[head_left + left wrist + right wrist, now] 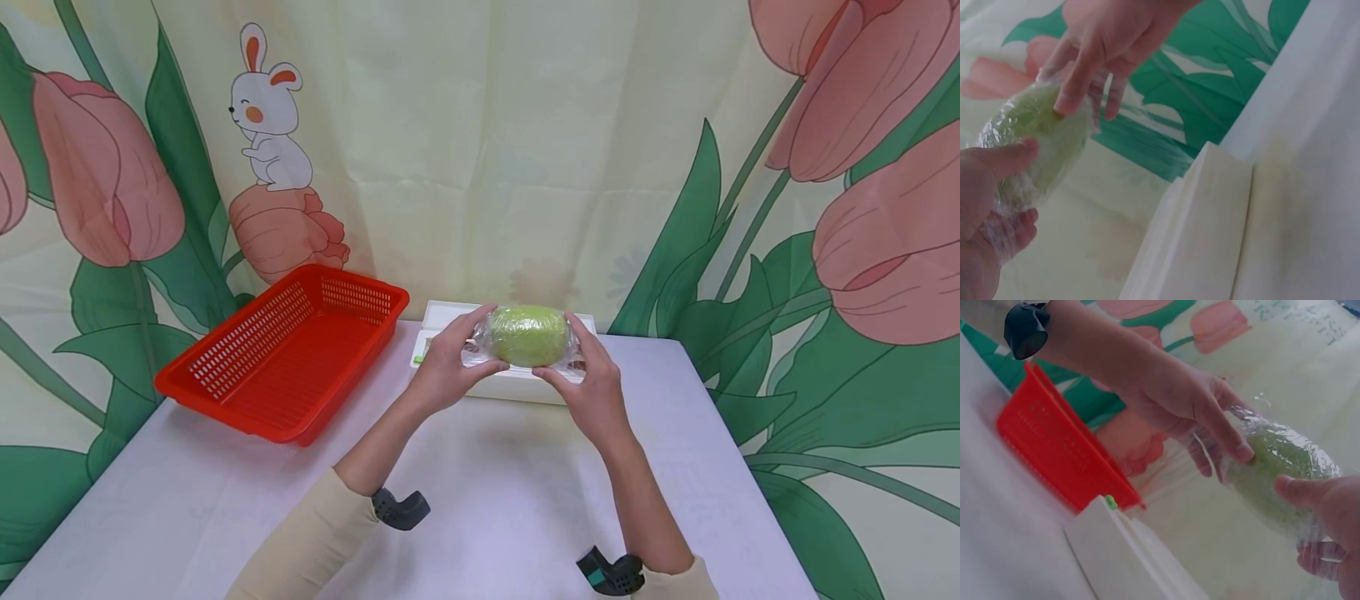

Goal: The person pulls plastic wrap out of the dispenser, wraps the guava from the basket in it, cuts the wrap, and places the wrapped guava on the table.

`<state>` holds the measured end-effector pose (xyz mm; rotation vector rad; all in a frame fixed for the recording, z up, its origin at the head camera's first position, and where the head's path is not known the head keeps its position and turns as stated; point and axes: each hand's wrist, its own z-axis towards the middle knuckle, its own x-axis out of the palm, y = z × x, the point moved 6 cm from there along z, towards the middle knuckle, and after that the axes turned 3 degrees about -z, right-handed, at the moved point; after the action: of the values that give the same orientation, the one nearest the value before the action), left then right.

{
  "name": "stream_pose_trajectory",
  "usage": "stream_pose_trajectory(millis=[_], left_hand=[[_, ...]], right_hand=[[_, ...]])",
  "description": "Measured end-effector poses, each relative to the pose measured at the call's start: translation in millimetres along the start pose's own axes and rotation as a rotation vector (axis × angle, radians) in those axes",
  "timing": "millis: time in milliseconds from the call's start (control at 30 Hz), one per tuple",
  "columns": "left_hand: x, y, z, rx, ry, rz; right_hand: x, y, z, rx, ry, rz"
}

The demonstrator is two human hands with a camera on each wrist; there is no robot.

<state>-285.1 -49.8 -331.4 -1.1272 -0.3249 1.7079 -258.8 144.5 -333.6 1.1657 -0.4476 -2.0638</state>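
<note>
Above a white box (pixel 517 390) at the back of the table, both hands hold a pale green oval fruit (pixel 529 335) wrapped in shiny clear plastic film. My left hand (pixel 450 360) grips its left end, thumb low and fingers higher up. At the other end, my right hand (pixel 596 387) grips it the same way. Loose film (pixel 1147 128) trails from the fruit in the left wrist view. Seen from the right wrist, the fruit (pixel 1279 472) is up off the box (pixel 1122 550), both thumbs pressed against its near side.
To the left on the white-covered table (pixel 510 500) stands a red plastic basket (pixel 300 367) with slotted walls and nothing inside. A curtain (pixel 480 150) printed with tulips and a rabbit hangs right behind the table.
</note>
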Motion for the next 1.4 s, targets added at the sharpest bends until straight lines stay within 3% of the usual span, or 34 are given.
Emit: stream_pose_trajectory(millis=[567, 1400], left_hand=[[-9.9, -17.0, -3.0, 0.026, -0.004, -0.01], [-21.6, -39.3, -12.0, 0.093, -0.021, -0.009]], right_hand=[[-11.9, 14.5, -4.7, -0.005, -0.023, 0.005], [-28.4, 35.7, -13.3, -0.094, -0.073, -0.013]])
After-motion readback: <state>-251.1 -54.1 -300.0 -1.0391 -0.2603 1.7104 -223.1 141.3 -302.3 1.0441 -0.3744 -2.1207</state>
